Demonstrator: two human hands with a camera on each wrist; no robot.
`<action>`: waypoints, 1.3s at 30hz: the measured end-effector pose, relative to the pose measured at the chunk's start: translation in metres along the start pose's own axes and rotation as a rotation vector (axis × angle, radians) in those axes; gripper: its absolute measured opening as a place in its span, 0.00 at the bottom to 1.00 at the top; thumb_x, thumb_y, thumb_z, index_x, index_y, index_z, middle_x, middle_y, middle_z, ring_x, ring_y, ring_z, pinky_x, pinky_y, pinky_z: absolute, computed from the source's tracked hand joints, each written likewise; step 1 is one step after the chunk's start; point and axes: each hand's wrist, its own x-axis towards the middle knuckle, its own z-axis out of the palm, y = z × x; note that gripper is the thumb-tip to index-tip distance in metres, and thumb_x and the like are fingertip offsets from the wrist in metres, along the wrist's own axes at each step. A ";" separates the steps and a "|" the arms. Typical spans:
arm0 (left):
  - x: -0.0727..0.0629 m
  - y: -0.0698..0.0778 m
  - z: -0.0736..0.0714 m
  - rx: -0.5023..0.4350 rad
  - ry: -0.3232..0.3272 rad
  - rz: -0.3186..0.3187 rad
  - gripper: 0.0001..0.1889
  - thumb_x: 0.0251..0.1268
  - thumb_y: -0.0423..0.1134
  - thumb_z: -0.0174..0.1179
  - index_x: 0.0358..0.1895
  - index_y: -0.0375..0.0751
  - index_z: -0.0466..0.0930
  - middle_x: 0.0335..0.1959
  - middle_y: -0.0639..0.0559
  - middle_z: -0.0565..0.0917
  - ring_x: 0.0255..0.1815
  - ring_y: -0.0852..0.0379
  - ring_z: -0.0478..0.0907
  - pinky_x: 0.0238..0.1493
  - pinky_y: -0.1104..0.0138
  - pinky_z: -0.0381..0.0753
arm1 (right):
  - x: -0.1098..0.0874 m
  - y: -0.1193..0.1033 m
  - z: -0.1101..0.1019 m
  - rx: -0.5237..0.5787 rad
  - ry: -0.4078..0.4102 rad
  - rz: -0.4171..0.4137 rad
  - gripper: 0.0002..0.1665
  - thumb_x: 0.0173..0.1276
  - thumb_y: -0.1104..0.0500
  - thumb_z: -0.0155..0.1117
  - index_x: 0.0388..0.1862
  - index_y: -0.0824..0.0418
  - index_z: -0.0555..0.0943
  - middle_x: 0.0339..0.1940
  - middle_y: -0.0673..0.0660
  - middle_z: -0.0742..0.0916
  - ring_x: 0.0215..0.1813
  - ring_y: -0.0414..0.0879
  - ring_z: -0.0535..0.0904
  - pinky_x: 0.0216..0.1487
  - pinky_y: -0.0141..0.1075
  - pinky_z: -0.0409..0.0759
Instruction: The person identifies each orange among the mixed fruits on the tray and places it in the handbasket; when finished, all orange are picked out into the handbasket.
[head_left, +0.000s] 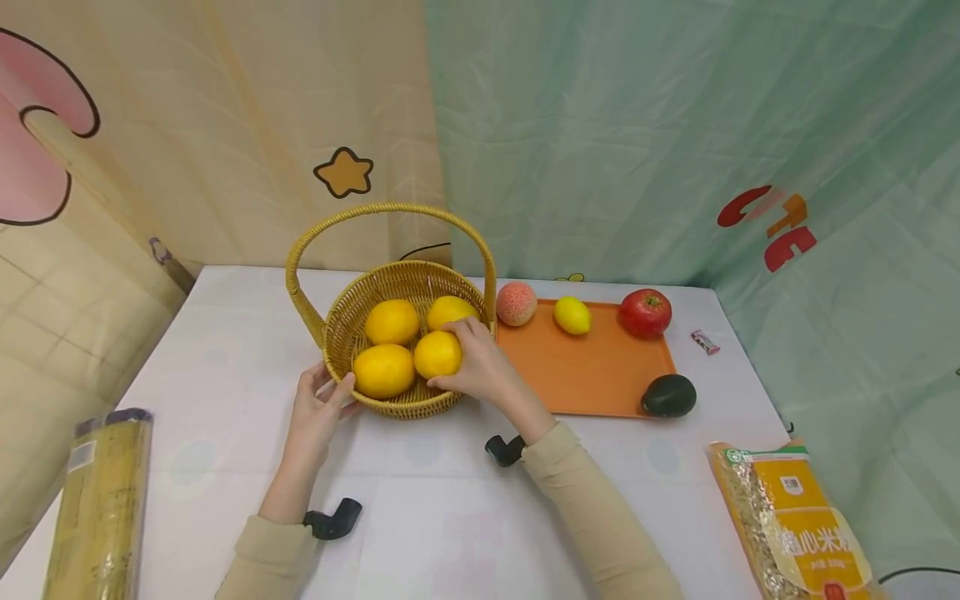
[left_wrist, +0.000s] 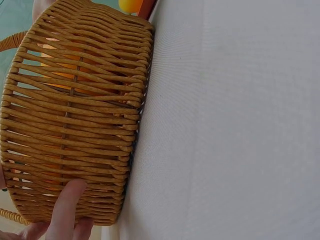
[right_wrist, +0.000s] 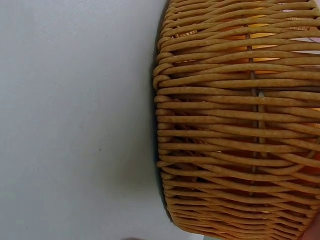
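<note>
A woven wicker basket (head_left: 408,411) with a tall arched handle stands on the white table and holds several large yellow oval fruits (head_left: 392,322). My left hand (head_left: 316,410) grips the basket's near left rim, thumb over the edge and fingers against the outer wall. In the left wrist view, fingertips (left_wrist: 70,197) press on the weave. My right hand (head_left: 483,367) reaches over the near right rim and holds one yellow fruit (head_left: 437,355) between thumb and fingers, inside the basket. The right wrist view shows mostly the basket's wall (right_wrist: 235,125), with the grasp hidden.
Right of the basket lies an orange tray (head_left: 588,379) with a peach (head_left: 517,303), a lemon (head_left: 573,316), a red apple (head_left: 645,313) and a dark green avocado (head_left: 670,396). Farther right are a small wrapped candy (head_left: 705,342) and a grain bag (head_left: 798,525). A yellow pack (head_left: 101,508) lies left.
</note>
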 end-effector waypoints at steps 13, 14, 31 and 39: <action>0.000 -0.001 0.001 0.001 0.000 0.003 0.37 0.77 0.44 0.51 0.78 0.37 0.40 0.78 0.37 0.50 0.74 0.42 0.62 0.60 0.62 0.81 | 0.003 -0.004 0.002 -0.067 -0.049 0.029 0.40 0.54 0.45 0.79 0.62 0.59 0.76 0.60 0.57 0.78 0.62 0.53 0.70 0.65 0.45 0.75; 0.000 -0.001 0.001 -0.001 0.000 0.003 0.37 0.77 0.44 0.51 0.78 0.37 0.40 0.78 0.37 0.50 0.74 0.42 0.62 0.60 0.61 0.81 | 0.003 -0.003 0.002 -0.064 -0.047 0.026 0.40 0.54 0.45 0.78 0.62 0.59 0.76 0.60 0.57 0.78 0.61 0.53 0.69 0.65 0.45 0.75; -0.001 -0.001 0.000 -0.023 -0.014 0.006 0.38 0.76 0.44 0.51 0.78 0.36 0.39 0.78 0.36 0.48 0.75 0.41 0.61 0.58 0.65 0.84 | -0.016 0.005 -0.014 0.189 0.120 -0.078 0.27 0.64 0.52 0.72 0.59 0.61 0.79 0.59 0.55 0.81 0.60 0.52 0.73 0.63 0.46 0.77; -0.009 0.013 -0.008 0.081 0.085 0.013 0.40 0.76 0.49 0.50 0.78 0.34 0.40 0.79 0.37 0.48 0.72 0.40 0.65 0.54 0.70 0.85 | -0.031 0.008 -0.043 0.266 0.222 -0.043 0.22 0.67 0.55 0.68 0.58 0.60 0.80 0.56 0.58 0.83 0.57 0.56 0.77 0.59 0.52 0.81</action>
